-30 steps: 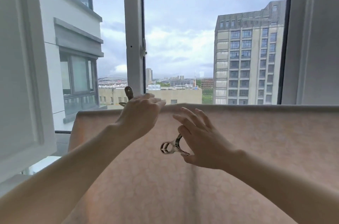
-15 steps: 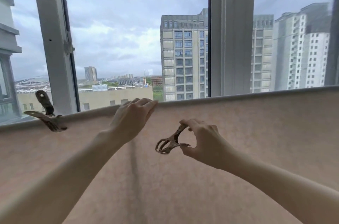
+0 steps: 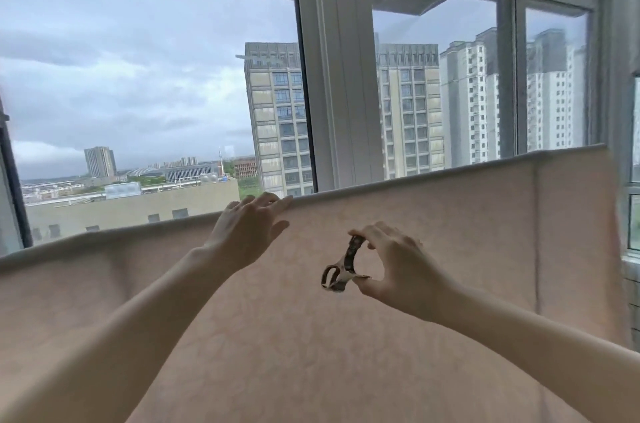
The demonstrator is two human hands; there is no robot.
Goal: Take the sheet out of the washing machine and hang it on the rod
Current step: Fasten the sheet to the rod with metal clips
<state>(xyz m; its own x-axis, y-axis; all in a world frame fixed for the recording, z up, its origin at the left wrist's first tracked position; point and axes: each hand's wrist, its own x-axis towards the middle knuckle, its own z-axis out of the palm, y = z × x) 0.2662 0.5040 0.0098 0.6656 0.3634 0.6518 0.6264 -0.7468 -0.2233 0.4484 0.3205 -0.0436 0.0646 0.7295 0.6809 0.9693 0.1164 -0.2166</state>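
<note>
Over rod: pale pink sheet (image 3: pixel 433 232), taut.

view swung right, clipped peg left frame | left hand (image 3: pixel 247 232) slid right along sheet (image 3: pixel 450 232) top fold, fingers straightened | right hand (image 3: pixel 394 265) closed thumb and fingers on clothes peg (image 3: pixel 341 265)

Pale pink sheet (image 3: pixel 433 249) with faint mottled pattern, dark brown and cream clip (image 3: pixel 341 266), white window frame (image 3: pixel 337 76)

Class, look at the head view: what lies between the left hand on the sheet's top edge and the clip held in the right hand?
Only bare pink sheet, in the head view.
</note>
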